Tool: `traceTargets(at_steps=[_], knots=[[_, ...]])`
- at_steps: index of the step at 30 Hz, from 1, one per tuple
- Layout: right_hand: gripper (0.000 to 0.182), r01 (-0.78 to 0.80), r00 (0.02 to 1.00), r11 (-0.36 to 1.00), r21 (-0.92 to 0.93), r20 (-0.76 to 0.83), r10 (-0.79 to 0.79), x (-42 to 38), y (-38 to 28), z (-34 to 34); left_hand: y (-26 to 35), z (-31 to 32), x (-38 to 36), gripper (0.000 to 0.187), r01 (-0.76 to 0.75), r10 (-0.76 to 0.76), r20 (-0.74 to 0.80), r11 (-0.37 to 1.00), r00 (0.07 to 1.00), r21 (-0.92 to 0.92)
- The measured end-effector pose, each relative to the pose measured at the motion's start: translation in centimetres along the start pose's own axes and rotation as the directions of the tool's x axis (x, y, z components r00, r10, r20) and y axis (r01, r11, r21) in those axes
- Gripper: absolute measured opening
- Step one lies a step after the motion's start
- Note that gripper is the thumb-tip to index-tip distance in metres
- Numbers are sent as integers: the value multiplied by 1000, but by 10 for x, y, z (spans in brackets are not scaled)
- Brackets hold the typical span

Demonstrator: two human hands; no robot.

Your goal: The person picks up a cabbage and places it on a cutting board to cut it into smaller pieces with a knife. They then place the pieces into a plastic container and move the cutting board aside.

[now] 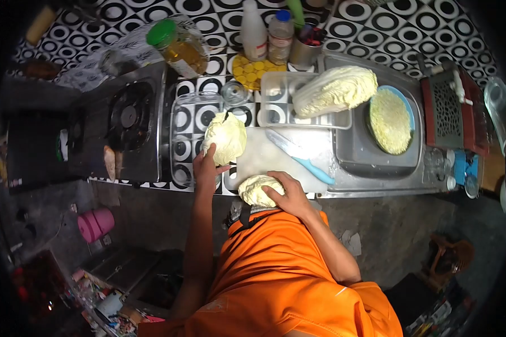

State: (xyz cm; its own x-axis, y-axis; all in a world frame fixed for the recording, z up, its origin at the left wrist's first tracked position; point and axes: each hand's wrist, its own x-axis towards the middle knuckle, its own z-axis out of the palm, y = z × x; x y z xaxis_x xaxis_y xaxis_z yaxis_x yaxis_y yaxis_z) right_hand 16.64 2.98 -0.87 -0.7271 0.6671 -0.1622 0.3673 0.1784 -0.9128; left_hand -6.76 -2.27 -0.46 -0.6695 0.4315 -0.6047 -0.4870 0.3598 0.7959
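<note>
My left hand [206, 166] grips the lower edge of a pale yellow-green cabbage leaf [226, 139], over the side of a clear plastic tray [181, 164]; some of its fingers are hidden by the leaf. My right hand [289, 194] is curled over a cut piece of cabbage [255, 191] at the counter's front edge, close to my waist. Between and beyond the hands lies a white cutting board [258, 154]. A knife with a light-blue handle [316, 169] rests on it at a slant, blade toward the back left.
A napa cabbage [337, 92] lies across a clear container [272, 115] behind the board. In the sink [371, 168] at right stands a blue bowl of shredded cabbage [390, 121]. A stove [129, 115] is at left. Bottles [254, 33] and a green-lidded jar [180, 53] stand behind.
</note>
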Motion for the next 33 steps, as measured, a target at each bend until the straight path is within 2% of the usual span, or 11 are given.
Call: traceTargets(at_steps=[2, 7, 15, 17, 19, 21, 23, 24, 27, 31, 33], knots=[[41, -40, 999, 997, 65, -29, 42, 1, -6, -4, 6, -12, 4, 48, 54, -53, -61, 999, 997, 3], [44, -36, 997, 997, 69, 64, 32, 6, -6, -7, 3, -39, 36, 44, 83, -85, -133, 996, 988, -24], [49, -51, 997, 998, -44, 64, 54, 12, -8, -12, 44, -23, 22, 70, 84, -86, -123, 996, 989, -28], [53, -91, 996, 990, -104, 9, 93, 7, -9, -11, 26, -17, 0, 76, -19, 35, -154, 994, 988, 106], [63, -407, 913, 903, -139, -87, 398, 6, -20, -15, -6, -10, -31, 77, -89, 113, -81, 963, 990, 256], [69, -495, 868, 866, -76, -87, 489, 7, -19, -15, -43, -8, -50, 75, -97, 20, 165, 876, 986, 473], [72, -624, 781, 781, 32, 22, 624, 11, -25, -16, -68, -1, -64, 72, -344, 153, 324, 635, 934, 692], [70, -625, 781, 780, 32, 49, 623, 14, -27, -16, -54, 11, -74, 72, -242, 3, 360, 747, 933, 619], [65, -606, 795, 792, 75, 83, 601, 23, -41, -28, -47, 15, -68, 76, -175, -25, 403, 875, 915, 452], [62, -443, 894, 871, 211, 38, 446, 25, -43, -29, -27, 17, -61, 83, -501, 334, 463, 810, 821, 304], [66, -309, 944, 926, 217, -50, 326, 32, -16, -17, -21, 22, -49, 88, -537, 367, 458, 778, 809, 326]])
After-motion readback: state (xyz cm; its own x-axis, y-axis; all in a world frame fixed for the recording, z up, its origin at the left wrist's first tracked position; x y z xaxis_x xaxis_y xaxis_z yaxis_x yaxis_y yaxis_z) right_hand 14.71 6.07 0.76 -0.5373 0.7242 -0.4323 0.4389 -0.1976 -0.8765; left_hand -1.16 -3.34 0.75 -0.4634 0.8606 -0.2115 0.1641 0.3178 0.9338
